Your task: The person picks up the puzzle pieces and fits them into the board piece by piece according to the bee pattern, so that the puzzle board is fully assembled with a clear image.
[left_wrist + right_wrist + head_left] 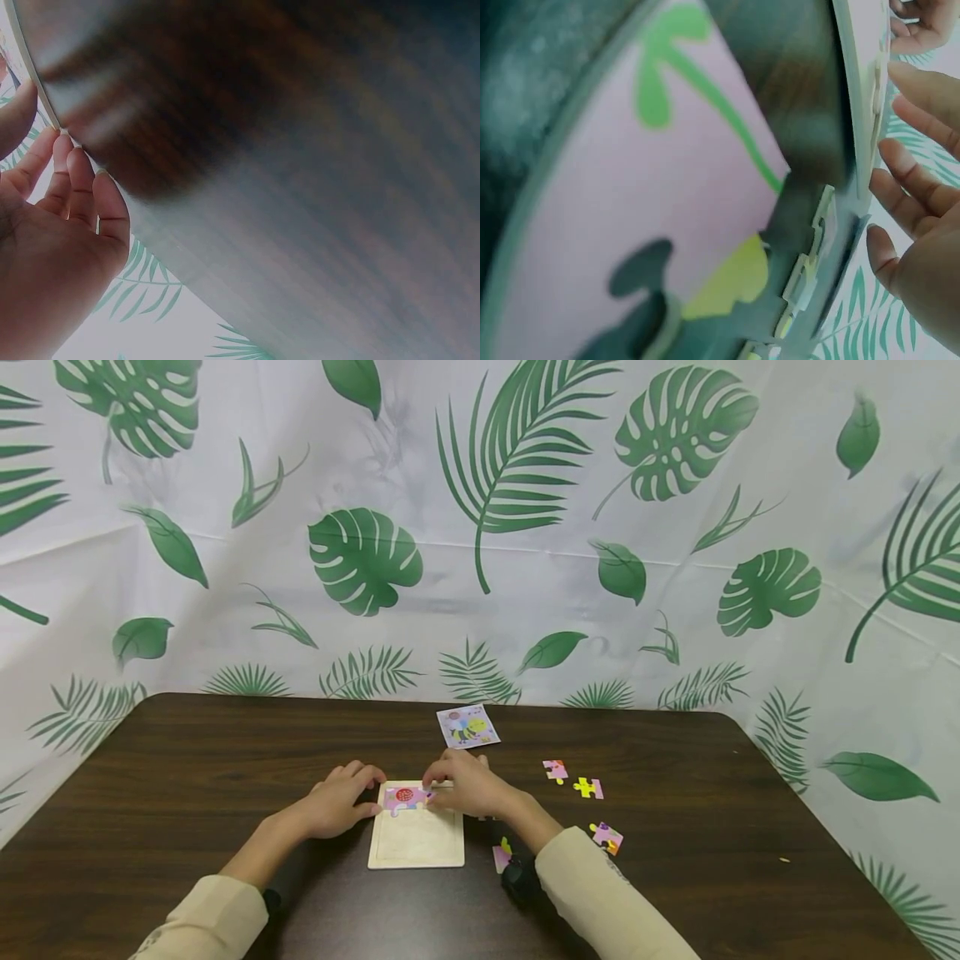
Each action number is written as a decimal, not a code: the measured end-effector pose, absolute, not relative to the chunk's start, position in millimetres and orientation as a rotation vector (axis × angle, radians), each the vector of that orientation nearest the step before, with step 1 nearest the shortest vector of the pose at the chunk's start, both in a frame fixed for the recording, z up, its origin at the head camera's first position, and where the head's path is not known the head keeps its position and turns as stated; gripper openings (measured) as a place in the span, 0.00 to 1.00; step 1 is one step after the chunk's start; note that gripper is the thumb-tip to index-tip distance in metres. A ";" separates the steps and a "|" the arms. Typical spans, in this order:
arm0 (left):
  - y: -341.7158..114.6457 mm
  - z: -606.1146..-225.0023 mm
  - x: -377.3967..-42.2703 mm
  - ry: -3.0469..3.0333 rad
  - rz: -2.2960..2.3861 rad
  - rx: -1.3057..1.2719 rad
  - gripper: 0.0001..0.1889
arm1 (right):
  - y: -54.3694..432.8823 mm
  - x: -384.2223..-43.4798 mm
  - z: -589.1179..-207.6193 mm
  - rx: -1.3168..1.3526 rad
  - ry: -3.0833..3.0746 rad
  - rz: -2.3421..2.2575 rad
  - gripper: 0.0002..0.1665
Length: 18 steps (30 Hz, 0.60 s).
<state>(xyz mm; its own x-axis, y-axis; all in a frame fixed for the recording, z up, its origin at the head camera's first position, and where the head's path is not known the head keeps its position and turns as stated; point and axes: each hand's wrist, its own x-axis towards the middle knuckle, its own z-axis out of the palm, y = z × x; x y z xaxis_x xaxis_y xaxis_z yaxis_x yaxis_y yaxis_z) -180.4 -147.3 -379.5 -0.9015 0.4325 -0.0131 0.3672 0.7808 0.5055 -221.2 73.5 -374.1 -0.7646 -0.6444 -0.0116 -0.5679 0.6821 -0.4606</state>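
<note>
Both hands are working at a pale puzzle tray (420, 845) just below the centre of the head view. A pink puzzle section (405, 797) with a red circle sits along its top; the lower part is bare wood.

Left hand (337, 803) has loosely bent fingers touching the tray's left edge, thumb and forefinger spread apart. Right hand (468, 787) is over the upper right corner, thumb and forefinger a little apart at the section's right end. Can't tell if they're pinching a piece, tbh.

Four loose pieces (555, 771) lie right of the tray on the dark table (712, 877), and a bee picture card (468, 727) lies above it.
</note>
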 end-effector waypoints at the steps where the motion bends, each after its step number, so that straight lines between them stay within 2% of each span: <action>1: -147.2 -379.8 -180.8 2.842 0.767 0.635 0.15 | 74.1 -221.6 -373.3 -0.987 2.715 -0.665 0.09; 18: -147.2 -379.1 -180.0 2.840 0.762 0.617 0.15 | 102.8 -234.2 -364.4 -1.015 2.597 -0.779 0.12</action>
<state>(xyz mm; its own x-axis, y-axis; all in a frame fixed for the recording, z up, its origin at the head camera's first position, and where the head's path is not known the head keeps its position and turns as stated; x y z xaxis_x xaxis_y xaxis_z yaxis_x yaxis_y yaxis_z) -180.0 -147.2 -379.1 -0.9068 0.4208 -0.0253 0.3516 0.7880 0.5055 -234.2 102.8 -364.4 -0.7276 -0.6852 -0.0326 -0.5541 0.6150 -0.5610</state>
